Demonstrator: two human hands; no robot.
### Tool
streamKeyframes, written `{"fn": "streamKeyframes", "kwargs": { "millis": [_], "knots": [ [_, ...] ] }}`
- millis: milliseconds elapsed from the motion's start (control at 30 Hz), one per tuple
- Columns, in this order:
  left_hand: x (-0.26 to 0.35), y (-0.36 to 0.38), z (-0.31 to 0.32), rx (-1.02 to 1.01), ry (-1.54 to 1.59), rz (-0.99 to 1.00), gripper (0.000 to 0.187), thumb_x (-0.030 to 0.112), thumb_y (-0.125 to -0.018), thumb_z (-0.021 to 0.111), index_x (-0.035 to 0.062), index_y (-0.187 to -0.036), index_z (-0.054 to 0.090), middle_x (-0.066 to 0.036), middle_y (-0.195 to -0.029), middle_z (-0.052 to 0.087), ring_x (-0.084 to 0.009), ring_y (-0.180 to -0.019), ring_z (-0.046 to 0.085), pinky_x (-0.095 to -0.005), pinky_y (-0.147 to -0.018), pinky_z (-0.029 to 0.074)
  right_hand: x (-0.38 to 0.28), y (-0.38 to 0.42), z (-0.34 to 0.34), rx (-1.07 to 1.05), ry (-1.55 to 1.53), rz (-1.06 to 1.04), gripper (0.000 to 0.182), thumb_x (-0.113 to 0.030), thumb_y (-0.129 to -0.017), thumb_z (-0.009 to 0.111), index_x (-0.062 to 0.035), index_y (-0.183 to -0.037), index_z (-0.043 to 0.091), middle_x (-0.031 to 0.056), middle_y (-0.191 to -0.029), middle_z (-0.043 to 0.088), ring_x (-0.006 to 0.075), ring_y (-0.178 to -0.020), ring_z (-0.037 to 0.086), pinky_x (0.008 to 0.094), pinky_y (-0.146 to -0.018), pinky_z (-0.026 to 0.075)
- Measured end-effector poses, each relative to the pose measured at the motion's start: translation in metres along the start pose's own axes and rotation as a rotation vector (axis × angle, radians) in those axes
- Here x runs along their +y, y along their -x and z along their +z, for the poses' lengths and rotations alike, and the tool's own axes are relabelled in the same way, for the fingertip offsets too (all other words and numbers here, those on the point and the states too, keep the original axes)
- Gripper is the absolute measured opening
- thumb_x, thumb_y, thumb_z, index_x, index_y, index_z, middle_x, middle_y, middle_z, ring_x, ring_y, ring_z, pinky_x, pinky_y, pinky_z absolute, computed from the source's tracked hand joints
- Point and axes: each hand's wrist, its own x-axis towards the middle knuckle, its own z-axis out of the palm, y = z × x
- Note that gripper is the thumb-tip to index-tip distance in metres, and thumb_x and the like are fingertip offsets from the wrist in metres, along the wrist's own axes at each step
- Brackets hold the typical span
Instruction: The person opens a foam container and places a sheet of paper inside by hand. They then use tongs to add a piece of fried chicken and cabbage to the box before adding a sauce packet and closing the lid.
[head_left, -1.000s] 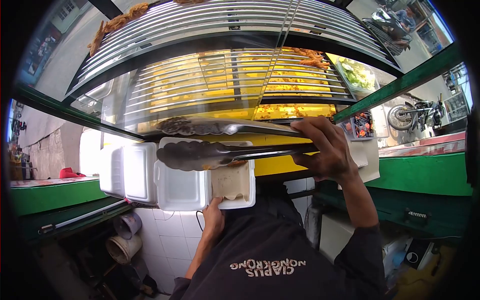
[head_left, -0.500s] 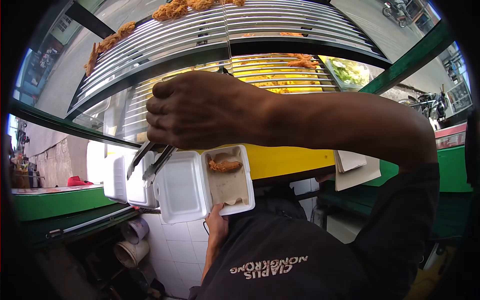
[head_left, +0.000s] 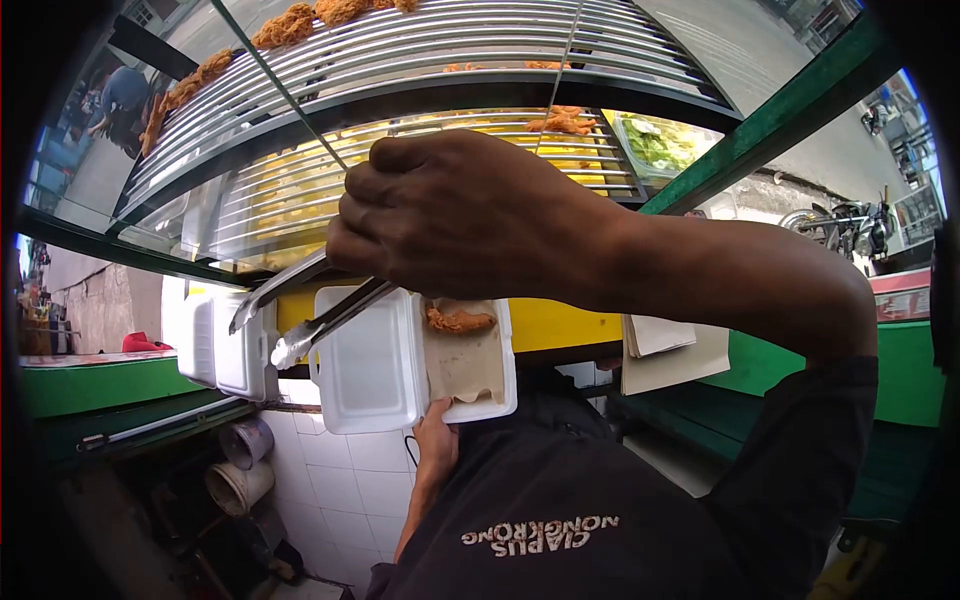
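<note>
My right hand (head_left: 430,215) is closed around metal tongs (head_left: 345,310), reaching across in front of the display case. The tongs' tips are apart, with nothing between them, over the left side of an open white foam box (head_left: 370,370). My left hand (head_left: 436,435) grips that box by its lower edge, thumb over the rim. Brown paper (head_left: 462,370) lines the box's right half, and one piece of fried chicken (head_left: 460,319) lies on it near the top. More closed foam boxes (head_left: 245,345) stand to the left.
Fried chicken pieces (head_left: 285,27) lie along the slatted rack (head_left: 430,75) above. Beneath it are more pieces (head_left: 562,121) and a tub of lettuce (head_left: 660,145). Brown paper sheets (head_left: 680,355) rest at right. A green post (head_left: 770,125) slants across, and buckets (head_left: 240,485) stand below left.
My right hand and the tongs have shifted right in view, and the tongs' tips are wider apart. My left hand still holds the foam box. A person now shows at upper left.
</note>
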Motion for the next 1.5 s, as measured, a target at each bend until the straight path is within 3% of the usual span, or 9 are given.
{"fn": "streamKeyframes", "kwargs": {
  "millis": [100, 167, 300, 467, 767, 967, 1200, 1333, 1500],
  "knots": [
    [-0.013, 0.003, 0.011, 0.008, -0.069, -0.043, 0.015, 0.005, -0.086, 0.06, 0.0022, -0.1, 0.06, -0.006, -0.094, 0.062, -0.0155, -0.086, 0.061, -0.0269, -0.07, 0.047, 0.008, 0.032, 0.0, 0.073, 0.046, 0.038, 0.011, -0.017, -0.095, 0.051, -0.009, -0.098, 0.057, 0.0031, -0.088, 0.067, 0.0152, -0.094, 0.065, 0.0266, -0.096, 0.047],
    [-0.024, 0.005, 0.018, -0.032, -0.086, -0.067, 0.027, 0.001, -0.087, 0.054, -0.0061, -0.113, 0.054, -0.014, -0.107, 0.06, -0.025, -0.099, 0.061, -0.0372, -0.085, 0.053, 0.011, 0.053, -0.001, 0.082, 0.057, 0.057, 0.011, -0.017, -0.095, 0.05, -0.0094, -0.097, 0.057, 0.003, -0.088, 0.066, 0.0148, -0.094, 0.065, 0.0264, -0.096, 0.046],
    [-0.041, 0.011, 0.036, -0.066, -0.049, -0.077, 0.018, 0.004, -0.086, 0.059, -0.0004, -0.103, 0.06, -0.007, -0.098, 0.063, -0.0165, -0.089, 0.061, -0.0285, -0.075, 0.049, 0.022, 0.09, -0.014, 0.017, 0.054, 0.094, 0.011, -0.017, -0.095, 0.049, -0.0096, -0.098, 0.057, 0.0028, -0.089, 0.067, 0.0145, -0.094, 0.065, 0.0263, -0.095, 0.046],
    [-0.065, 0.016, 0.063, -0.129, -0.004, -0.012, 0.03, 0.002, -0.086, 0.057, -0.0046, -0.115, 0.056, -0.011, -0.111, 0.061, -0.0216, -0.103, 0.06, -0.0327, -0.09, 0.048, 0.031, 0.132, -0.019, 0.006, 0.136, 0.109, 0.014, -0.019, -0.095, 0.052, -0.0083, -0.101, 0.056, 0.0017, -0.09, 0.066, 0.0131, -0.093, 0.064, 0.0258, -0.095, 0.046],
    [-0.106, 0.037, 0.099, -0.071, 0.078, 0.011, 0.027, -0.002, -0.087, 0.054, -0.0022, -0.113, 0.056, -0.011, -0.108, 0.061, -0.0209, -0.1, 0.061, -0.032, -0.087, 0.05, 0.035, 0.232, -0.064, -0.419, -0.617, 0.299, 0.051, -0.032, -0.079, 0.074, -0.0027, -0.116, 0.054, 0.0118, -0.1, 0.063, 0.0304, -0.09, 0.065, 0.0411, -0.082, 0.053],
    [-0.113, 0.049, 0.108, -0.04, 0.044, 0.007, 0.026, -0.001, -0.087, 0.055, -0.0017, -0.113, 0.055, -0.01, -0.105, 0.061, -0.0202, -0.098, 0.062, -0.0312, -0.087, 0.05, 0.027, 0.308, -0.109, -0.642, -0.86, 0.635, 0.036, -0.019, -0.075, 0.073, -0.0045, -0.107, 0.066, 0.0123, -0.087, 0.067, 0.0325, -0.078, 0.066, 0.0409, -0.07, 0.052],
    [-0.121, 0.048, 0.105, -0.023, 0.031, 0.056, 0.031, -0.003, -0.085, 0.055, -0.0015, -0.115, 0.054, -0.009, -0.108, 0.06, -0.0196, -0.098, 0.06, -0.0311, -0.087, 0.05, 0.066, 0.345, -0.137, -0.588, -0.573, 1.032, 0.023, -0.014, -0.069, 0.074, -0.0018, -0.088, 0.072, 0.0159, -0.072, 0.066, 0.0263, -0.062, 0.065, 0.0379, -0.061, 0.049],
    [-0.125, 0.051, 0.103, -0.042, 0.035, 0.083, 0.029, -0.003, -0.084, 0.056, -0.0011, -0.113, 0.054, -0.009, -0.107, 0.06, -0.0188, -0.097, 0.06, -0.0303, -0.085, 0.05, 0.1, 0.34, -0.125, -0.555, -0.406, 1.205, 0.035, -0.013, -0.073, 0.075, -0.0007, -0.105, 0.071, 0.0162, -0.078, 0.071, 0.0198, -0.06, 0.063, 0.0327, -0.067, 0.051],
    [-0.123, 0.057, 0.105, -0.031, 0.056, 0.106, 0.025, -0.003, -0.083, 0.057, 0.0004, -0.108, 0.056, -0.008, -0.101, 0.061, -0.0176, -0.093, 0.061, -0.03, -0.082, 0.05, 0.141, 0.327, -0.078, -0.541, -0.227, 1.013, 0.035, -0.019, -0.071, 0.077, -0.0002, -0.101, 0.073, 0.0187, -0.09, 0.069, 0.0268, -0.078, 0.067, 0.0343, -0.074, 0.053]
  ]
}}
